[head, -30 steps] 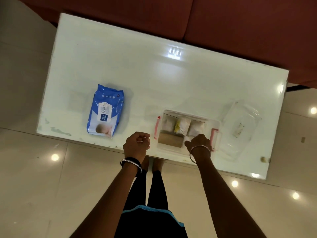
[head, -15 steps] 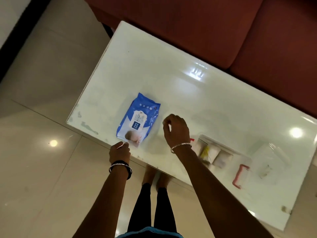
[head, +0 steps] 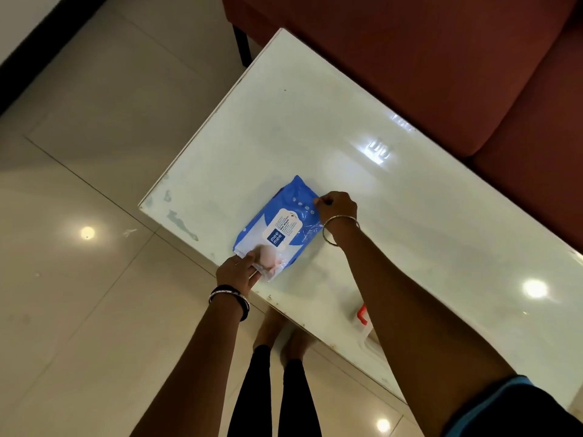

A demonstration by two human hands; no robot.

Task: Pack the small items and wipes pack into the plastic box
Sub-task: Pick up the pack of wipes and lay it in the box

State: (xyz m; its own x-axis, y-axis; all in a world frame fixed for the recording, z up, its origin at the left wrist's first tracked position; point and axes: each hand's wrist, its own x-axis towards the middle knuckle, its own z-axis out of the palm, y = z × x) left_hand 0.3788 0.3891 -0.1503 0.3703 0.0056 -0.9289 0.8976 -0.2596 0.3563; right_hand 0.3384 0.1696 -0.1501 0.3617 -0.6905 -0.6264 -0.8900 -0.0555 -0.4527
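She has the blue wipes pack [head: 279, 227] lying flat near the worktop [head: 410, 216] edge, her left hand [head: 238, 272] closing its fingers on the corner at 7 o'clock and her right hand [head: 336, 206] pinching the corner at 2 o'clock. The pack looks soft and saggy, so I'd lift both ends level. The plastic box [head: 362, 316], only a red handle showing at 5 o'clock, waits well apart.

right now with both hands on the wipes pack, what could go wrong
1. The left hand and right hand each pinch only an end of the soft wipes pack, so it may sag or slip when lifted.
2. The pack lies close to the table edge and could slide off.
3. The plastic box is mostly hidden behind the right forearm, so a blind swing could knock it.
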